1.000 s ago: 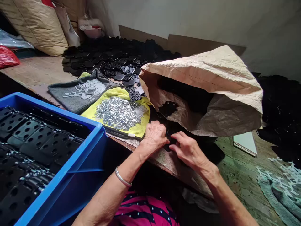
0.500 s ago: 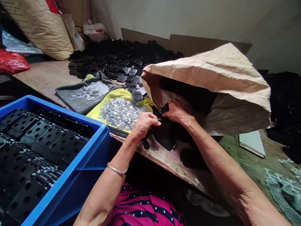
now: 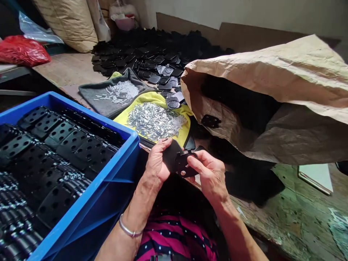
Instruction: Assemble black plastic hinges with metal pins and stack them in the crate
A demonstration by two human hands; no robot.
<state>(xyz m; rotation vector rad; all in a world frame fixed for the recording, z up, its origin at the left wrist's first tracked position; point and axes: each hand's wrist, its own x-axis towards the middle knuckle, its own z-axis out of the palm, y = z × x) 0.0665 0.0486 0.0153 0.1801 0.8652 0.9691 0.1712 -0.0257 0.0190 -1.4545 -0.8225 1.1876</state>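
My left hand [image 3: 156, 164] grips a smooth, flat black plate [image 3: 171, 156] between thumb and fingers. Against its right edge, my right hand [image 3: 213, 175] pinches a black plate with round holes [image 3: 185, 167]. The two plates meet edge to edge above the bench's front edge; whether they are joined I cannot tell. Just beyond my hands, many small metal pins [image 3: 152, 121] lie heaped on a yellow cloth [image 3: 146, 97]. To the right gapes a brown paper sack [image 3: 231, 70], with a black holed piece [image 3: 210, 121] near its mouth.
A blue crate [image 3: 108, 174] at the left holds rows of black holed plates. White small parts [image 3: 122, 91] lie on a grey cloth [image 3: 92, 94]. Behind spreads a pile of black plates [image 3: 141, 50]. A white notebook [image 3: 317, 175] rests on the bench at the right.
My right hand has come out of the sack's mouth with the black holed plate. My left hand has moved down and now holds the smooth plate against it. The view has shifted.
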